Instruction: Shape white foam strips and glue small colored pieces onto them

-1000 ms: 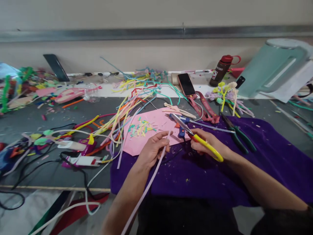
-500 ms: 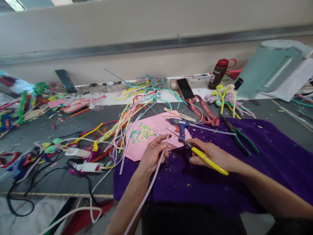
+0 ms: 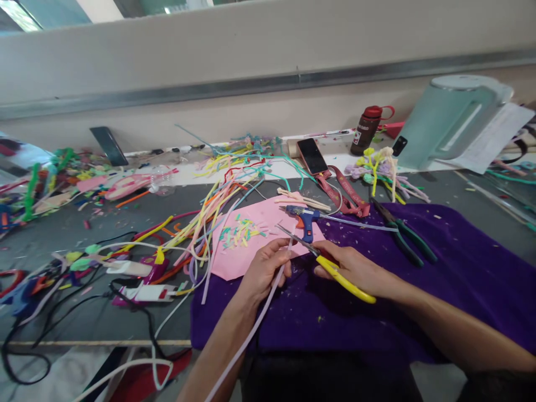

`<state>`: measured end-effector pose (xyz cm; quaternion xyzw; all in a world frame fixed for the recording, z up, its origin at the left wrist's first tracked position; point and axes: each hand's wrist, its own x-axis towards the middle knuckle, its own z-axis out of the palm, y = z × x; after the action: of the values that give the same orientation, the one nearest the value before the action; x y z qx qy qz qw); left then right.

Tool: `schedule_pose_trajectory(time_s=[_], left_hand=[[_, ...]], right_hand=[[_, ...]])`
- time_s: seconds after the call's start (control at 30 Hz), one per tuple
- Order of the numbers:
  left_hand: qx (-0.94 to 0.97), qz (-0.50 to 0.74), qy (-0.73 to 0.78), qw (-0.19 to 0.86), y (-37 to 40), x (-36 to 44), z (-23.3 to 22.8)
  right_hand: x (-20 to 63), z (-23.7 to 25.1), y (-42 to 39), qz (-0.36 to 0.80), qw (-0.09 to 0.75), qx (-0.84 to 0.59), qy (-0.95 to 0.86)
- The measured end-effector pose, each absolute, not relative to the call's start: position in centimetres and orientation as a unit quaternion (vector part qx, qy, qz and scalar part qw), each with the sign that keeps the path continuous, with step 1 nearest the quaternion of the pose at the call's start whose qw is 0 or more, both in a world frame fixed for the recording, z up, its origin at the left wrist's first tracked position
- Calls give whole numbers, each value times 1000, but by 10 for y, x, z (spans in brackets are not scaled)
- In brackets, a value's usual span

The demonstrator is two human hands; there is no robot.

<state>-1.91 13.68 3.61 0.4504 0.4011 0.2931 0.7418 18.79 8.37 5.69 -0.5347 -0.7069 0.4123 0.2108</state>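
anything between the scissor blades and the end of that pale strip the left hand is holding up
Nothing visible does. The left hand pinches the pale strip just below its tip, and the yellow-handled scissors in the right hand have their blades right at that tip over the pink sheet. The blue glue gun lies behind, clear of them.

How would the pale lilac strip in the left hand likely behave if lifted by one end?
Probably floppy: the pale lilac strip curves from the left hand down past the purple cloth edge. Likely very light, since a fingertip pinch holds it. It seems easy to cut; the yellow-handled scissors in the right hand sit near its tip.
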Motion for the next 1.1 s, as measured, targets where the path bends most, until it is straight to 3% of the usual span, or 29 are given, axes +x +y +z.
schedule_pose_trajectory(time_s=[0.23,0.5,0.87,1.1], left_hand=[[464,272,418,733,139,-20,30],[509,239,454,691,141,-20,18],[536,204,470,671,143,-18,9],[508,256,462,680,141,-16,17]], right_hand=[[184,50,100,455,222,-523,-686],[183,52,121,629,131,-561,-521],[179,52,117,638,132,-580,-489],[184,79,100,624,160,-570,-510]])
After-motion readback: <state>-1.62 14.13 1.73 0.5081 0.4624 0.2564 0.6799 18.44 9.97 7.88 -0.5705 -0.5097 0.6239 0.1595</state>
